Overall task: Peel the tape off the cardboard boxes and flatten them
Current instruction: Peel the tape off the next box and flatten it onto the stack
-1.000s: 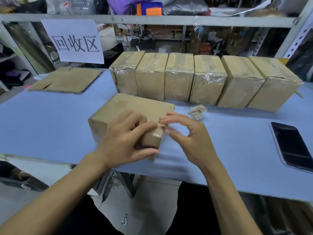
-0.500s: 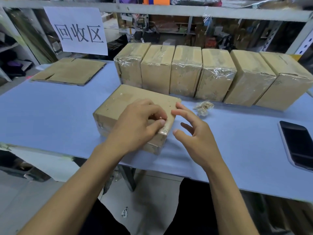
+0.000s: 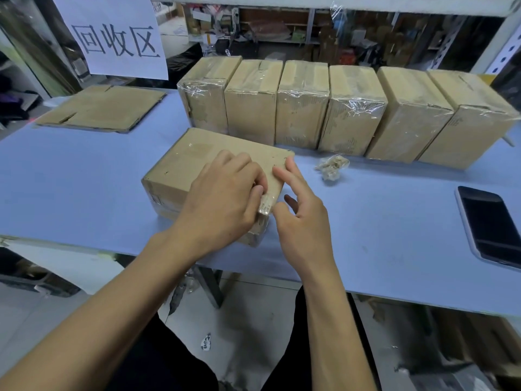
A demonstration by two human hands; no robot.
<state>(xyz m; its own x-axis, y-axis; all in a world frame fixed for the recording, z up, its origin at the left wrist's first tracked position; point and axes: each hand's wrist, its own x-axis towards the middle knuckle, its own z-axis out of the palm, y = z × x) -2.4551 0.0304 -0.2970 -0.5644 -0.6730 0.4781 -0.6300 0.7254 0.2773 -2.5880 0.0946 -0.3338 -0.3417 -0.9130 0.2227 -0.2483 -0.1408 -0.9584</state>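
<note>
A taped cardboard box (image 3: 197, 159) lies flat on the blue table (image 3: 84, 179) in front of me. My left hand (image 3: 222, 198) rests on its near right part, fingers curled, and pinches a lifted strip of clear tape (image 3: 265, 206) at the box's right edge. Beside that edge is my right hand (image 3: 304, 221), fingers spread and fairly straight, with the index finger touching the box's top edge. Behind stands a row of several taped boxes (image 3: 301, 108).
A flattened cardboard sheet (image 3: 104, 108) lies at the table's far left under a paper sign (image 3: 115, 38). A crumpled ball of tape (image 3: 332, 165) sits right of the box. A dark phone (image 3: 490, 224) lies near the right edge. Shelving stands behind.
My right hand has let go of its pinch at the box's corner and spread its fingers along the right edge. My left hand shifted further onto the top and now pinches the tape strip.
</note>
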